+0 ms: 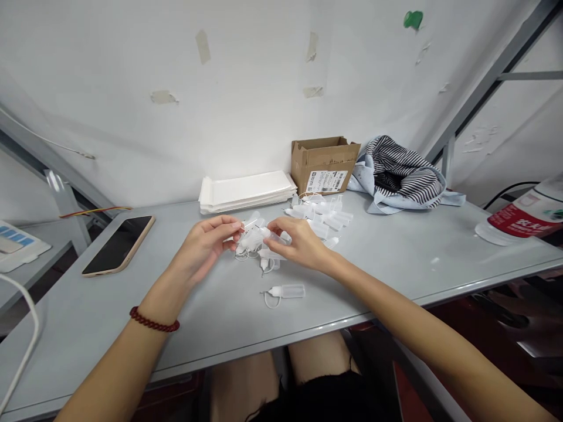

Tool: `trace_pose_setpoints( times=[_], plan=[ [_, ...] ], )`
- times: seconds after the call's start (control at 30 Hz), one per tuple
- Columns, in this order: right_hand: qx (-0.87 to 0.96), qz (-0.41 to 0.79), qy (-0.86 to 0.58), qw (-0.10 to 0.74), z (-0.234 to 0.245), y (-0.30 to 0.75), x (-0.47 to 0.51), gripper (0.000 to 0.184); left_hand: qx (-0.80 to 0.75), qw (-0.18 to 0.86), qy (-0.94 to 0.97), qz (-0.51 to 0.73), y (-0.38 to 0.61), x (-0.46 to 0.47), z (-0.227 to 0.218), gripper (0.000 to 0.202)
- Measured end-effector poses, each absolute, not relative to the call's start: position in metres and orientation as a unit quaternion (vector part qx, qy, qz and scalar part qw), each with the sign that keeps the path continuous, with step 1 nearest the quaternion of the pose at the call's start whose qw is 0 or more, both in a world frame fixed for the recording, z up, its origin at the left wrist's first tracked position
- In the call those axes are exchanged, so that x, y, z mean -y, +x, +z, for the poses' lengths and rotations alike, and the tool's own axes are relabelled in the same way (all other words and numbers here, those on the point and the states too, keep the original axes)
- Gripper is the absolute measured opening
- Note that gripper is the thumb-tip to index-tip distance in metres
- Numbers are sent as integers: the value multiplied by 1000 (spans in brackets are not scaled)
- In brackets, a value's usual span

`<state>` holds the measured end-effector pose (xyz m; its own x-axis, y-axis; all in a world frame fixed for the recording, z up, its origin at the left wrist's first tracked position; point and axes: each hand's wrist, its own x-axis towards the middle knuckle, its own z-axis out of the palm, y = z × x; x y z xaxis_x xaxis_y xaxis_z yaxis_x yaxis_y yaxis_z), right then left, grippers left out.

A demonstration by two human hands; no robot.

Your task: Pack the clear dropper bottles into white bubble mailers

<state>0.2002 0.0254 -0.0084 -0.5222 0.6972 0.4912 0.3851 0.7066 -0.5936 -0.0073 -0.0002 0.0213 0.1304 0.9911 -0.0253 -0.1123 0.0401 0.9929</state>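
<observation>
My left hand (206,243) and my right hand (295,241) meet over the middle of the grey table (396,264). Between their pinched fingertips they hold a small translucent plastic dropper bottle (255,236). A red bead bracelet (153,321) circles my left wrist. One more small bottle (285,291) with a needle tip and a looped cap lies alone nearer the front edge. A pile of several like bottles (321,214) lies just behind my right hand, and a few more rest under my hands.
A phone (118,245) lies face up at the left. A stack of white bags (246,191), an open cardboard box (323,164) and a striped garment (400,173) stand along the wall. A red-labelled bottle (528,217) lies at the right edge.
</observation>
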Motion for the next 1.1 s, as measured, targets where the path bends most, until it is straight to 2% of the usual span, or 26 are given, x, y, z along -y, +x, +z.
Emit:
trace_pose_setpoints(
  times=[0.17,0.47,1.1],
  plan=[
    [850,250,-285,366,-4,199,-20,12,-413,651,420,479,-8,0,21,14],
    [841,271,-280,375,-4,198,-18,11,-473,566,490,465,-8,-1,16,15],
    [837,265,-289,381,-5,197,-17,12,-486,543,509,458,-6,1,18,14]
  ],
)
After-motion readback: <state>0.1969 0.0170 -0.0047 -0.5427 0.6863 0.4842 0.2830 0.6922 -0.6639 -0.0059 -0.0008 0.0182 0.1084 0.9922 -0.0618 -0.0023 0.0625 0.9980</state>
